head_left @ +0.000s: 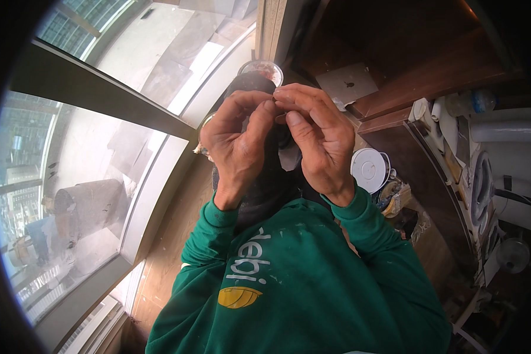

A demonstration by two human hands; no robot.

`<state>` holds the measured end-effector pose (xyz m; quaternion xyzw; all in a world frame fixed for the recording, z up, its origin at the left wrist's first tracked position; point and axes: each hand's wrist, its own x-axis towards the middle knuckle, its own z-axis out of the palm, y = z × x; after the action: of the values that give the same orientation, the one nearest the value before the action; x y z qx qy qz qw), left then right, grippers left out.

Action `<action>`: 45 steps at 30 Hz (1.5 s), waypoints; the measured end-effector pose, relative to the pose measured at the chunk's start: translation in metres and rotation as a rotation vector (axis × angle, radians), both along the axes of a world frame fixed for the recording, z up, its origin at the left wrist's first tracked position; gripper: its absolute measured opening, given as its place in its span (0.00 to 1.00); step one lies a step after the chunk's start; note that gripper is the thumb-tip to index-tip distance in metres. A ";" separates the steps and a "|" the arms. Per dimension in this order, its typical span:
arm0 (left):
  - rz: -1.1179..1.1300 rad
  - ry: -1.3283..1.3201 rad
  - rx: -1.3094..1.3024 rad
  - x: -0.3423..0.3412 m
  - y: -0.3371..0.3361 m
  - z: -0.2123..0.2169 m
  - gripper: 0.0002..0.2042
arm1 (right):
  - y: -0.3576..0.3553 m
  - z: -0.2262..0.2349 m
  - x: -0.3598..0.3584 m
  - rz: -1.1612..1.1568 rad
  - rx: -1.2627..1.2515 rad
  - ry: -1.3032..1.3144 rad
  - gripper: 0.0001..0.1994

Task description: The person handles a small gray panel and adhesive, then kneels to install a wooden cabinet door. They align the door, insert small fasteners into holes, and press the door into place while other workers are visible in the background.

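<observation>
My left hand and my right hand are raised in front of my chest, fingertips meeting. Thumb and fingers are pinched together on both. Between them there may be something small and dark, but the fingers cover it and I cannot make out what it is. Green sleeves reach both wrists. Just beyond the fingertips stands a round bucket with reddish stuff inside. My dark-clothed legs are below the hands.
Glass panels in a pale frame run along my left. To the right are a white-lidded bucket, a dark wooden cabinet, and a shelf crowded with rolls and a plastic bottle. A pale flat sheet lies ahead right.
</observation>
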<state>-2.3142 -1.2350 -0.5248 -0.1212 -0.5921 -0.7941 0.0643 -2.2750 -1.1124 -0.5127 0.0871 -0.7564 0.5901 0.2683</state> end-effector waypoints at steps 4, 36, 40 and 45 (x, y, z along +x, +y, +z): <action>-0.073 -0.135 0.034 0.000 -0.001 0.004 0.04 | -0.001 -0.002 0.000 0.001 -0.048 -0.022 0.11; -0.480 -0.461 -0.315 -0.029 0.055 -0.022 0.10 | 0.082 -0.057 -0.004 -0.157 0.016 -0.051 0.20; -0.361 -0.472 -0.343 -0.035 0.066 -0.022 0.09 | 0.109 -0.076 -0.013 -0.254 -0.170 -0.163 0.20; 0.060 -0.044 -0.609 -0.039 0.050 -0.022 0.11 | 0.187 -0.149 -0.061 -0.536 -0.165 -0.206 0.19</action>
<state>-2.3528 -1.1853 -0.5471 -0.1003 -0.8074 -0.5803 0.0355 -2.3364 -0.9256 -0.6618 -0.1982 -0.7251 0.5637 0.3423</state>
